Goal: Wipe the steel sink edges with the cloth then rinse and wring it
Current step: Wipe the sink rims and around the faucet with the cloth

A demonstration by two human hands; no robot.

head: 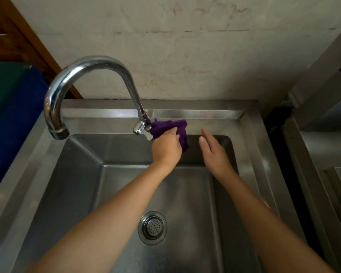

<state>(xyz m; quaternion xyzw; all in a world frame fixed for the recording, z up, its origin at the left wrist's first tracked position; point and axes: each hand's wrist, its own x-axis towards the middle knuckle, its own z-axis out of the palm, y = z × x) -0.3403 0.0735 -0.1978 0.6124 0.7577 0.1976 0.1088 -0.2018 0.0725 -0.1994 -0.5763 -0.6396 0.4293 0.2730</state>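
A purple cloth (170,127) is bunched against the back edge of the steel sink (207,124), right beside the tap's base. My left hand (166,147) grips the cloth from the near side and presses it onto the ledge. My right hand (213,147) hovers over the basin's back right corner with its fingers apart and nothing in it, a short way right of the cloth. The chrome gooseneck tap (91,65) arches from the back ledge toward the left, its spout (59,133) over the left rim. No water is running.
The deep basin has a round drain strainer (152,227) near the front middle. A stained wall (185,56) stands behind the sink. A blue and green surface (12,107) lies left, a second steel unit (323,154) right.
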